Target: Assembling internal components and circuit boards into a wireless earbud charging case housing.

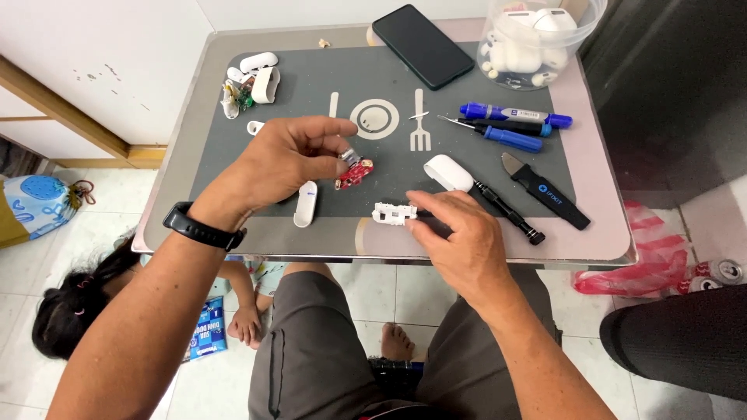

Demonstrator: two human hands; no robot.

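Two hands work over our bench; our left hand pinches a small red circuit board just above the grey mat; our right hand grips a white plastic piece at the mat's near edge.

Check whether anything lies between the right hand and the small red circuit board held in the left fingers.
Nothing visible blocks it. The right hand pinches a white plastic frame; the red circuit board hangs just up-left of it in the left hand, with bare grey mat between.
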